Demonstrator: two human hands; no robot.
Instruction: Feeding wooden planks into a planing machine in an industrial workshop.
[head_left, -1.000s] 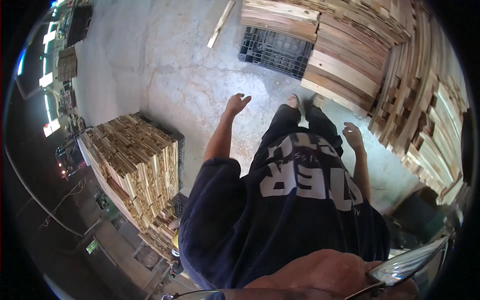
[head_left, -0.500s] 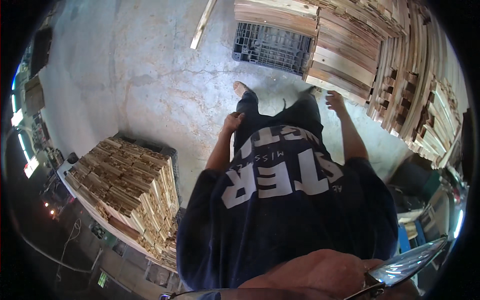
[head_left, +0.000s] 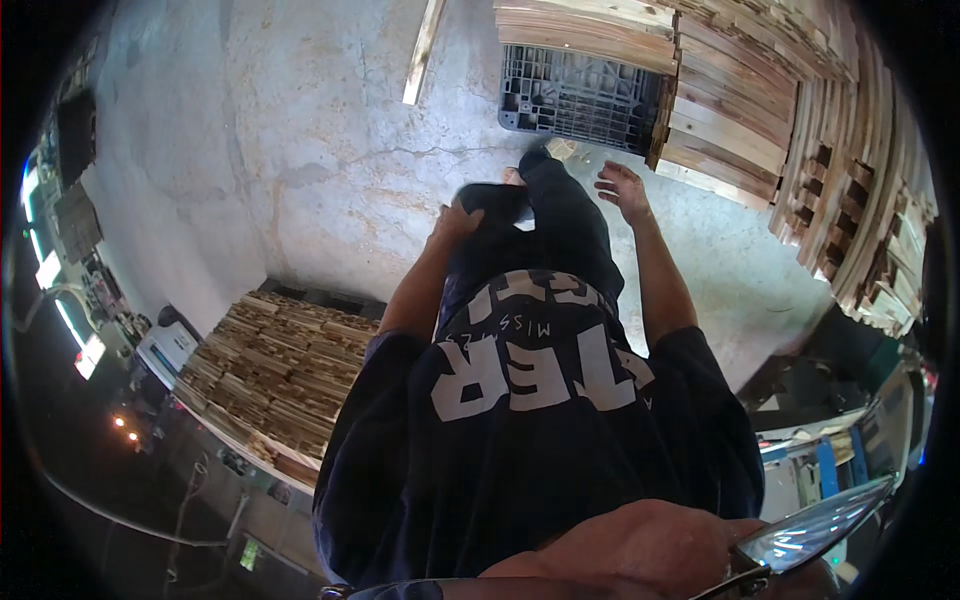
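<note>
My left hand [head_left: 458, 222] hangs beside my left thigh, holding nothing that I can see. Its thumb stands apart from the fingers, which are partly hidden. Out in front of my right leg is my right hand [head_left: 624, 190], empty, with the fingers loosely spread. The nearest things to it are a black plastic pallet [head_left: 580, 98] and a stack of wooden boards [head_left: 722, 135], neither of which it touches. My dark-trousered legs [head_left: 565, 205] are in mid-stride on the concrete floor [head_left: 330, 150].
Behind my left side stands a large stack of short wood pieces [head_left: 285, 365] on a dark pallet. A single loose board [head_left: 425, 55] lies on the floor ahead. More tall stacks of wood [head_left: 850, 190] line the right. A white machine [head_left: 168, 350] stands far left.
My legs have swapped stride, and the right foot is now forward. My right hand has swung left, away from the boards. The surrounding stacks have shifted rightward in the picture.
</note>
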